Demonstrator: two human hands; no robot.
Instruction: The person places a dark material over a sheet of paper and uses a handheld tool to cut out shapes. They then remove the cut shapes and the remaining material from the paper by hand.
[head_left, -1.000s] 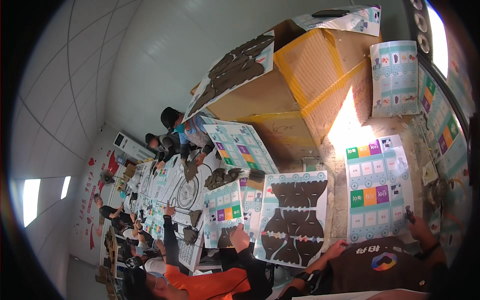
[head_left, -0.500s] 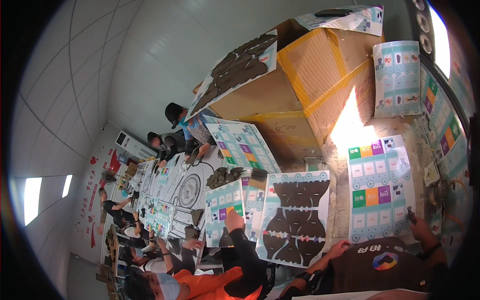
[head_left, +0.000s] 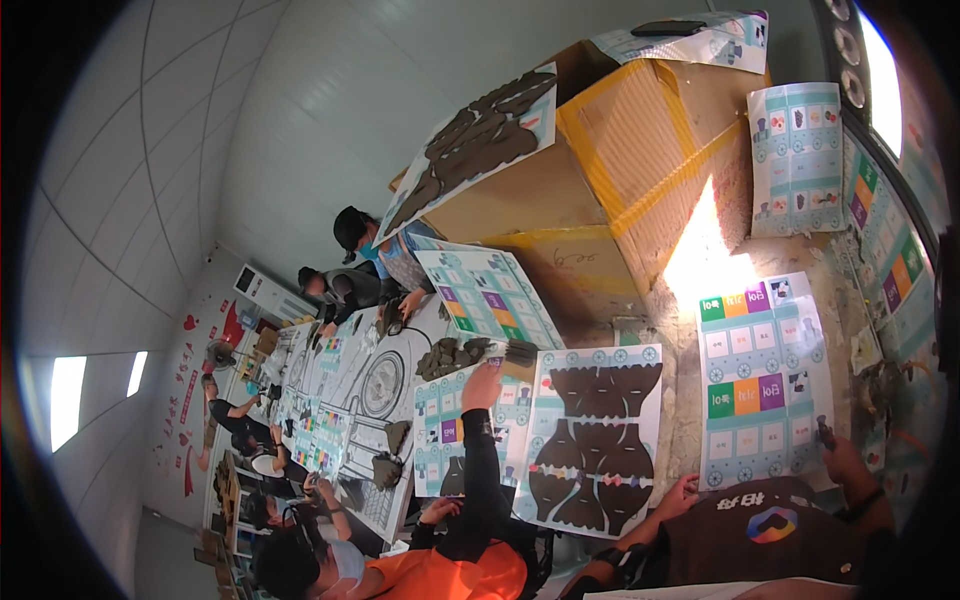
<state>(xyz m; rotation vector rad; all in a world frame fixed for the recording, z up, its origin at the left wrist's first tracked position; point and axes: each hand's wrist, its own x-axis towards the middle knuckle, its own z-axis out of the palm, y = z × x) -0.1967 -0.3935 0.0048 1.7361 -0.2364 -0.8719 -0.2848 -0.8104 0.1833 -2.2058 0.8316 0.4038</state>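
In front of me on the worktable lies a white sheet (head_left: pixel 768 375) printed with teal wagons and green, orange and purple blocks. My left hand (head_left: pixel 680 493) rests by its lower left corner, fingers loosely extended and holding nothing that I can see. At the sheet's lower right edge my right hand (head_left: pixel 848 462) is closed round a small dark tool (head_left: pixel 825 434); its exact kind is too small to make out. To my left is another printed sheet (head_left: pixel 645 400) with several dark brown scalloped cut pieces (head_left: pixel 603 385) laid on it.
Large taped cardboard boxes (head_left: pixel 560 190) stand ahead, with a sheet of brown pieces (head_left: pixel 480 140) on top. A co-worker in orange (head_left: pixel 470 575) sits at my left, near a pile of brown pieces (head_left: pixel 450 355). Another printed sheet (head_left: pixel 797 160) leans at the back right.
The co-worker in orange has moved an arm forward, the hand now by the dark brush-like thing beside the brown pile. My own hands have hardly moved.
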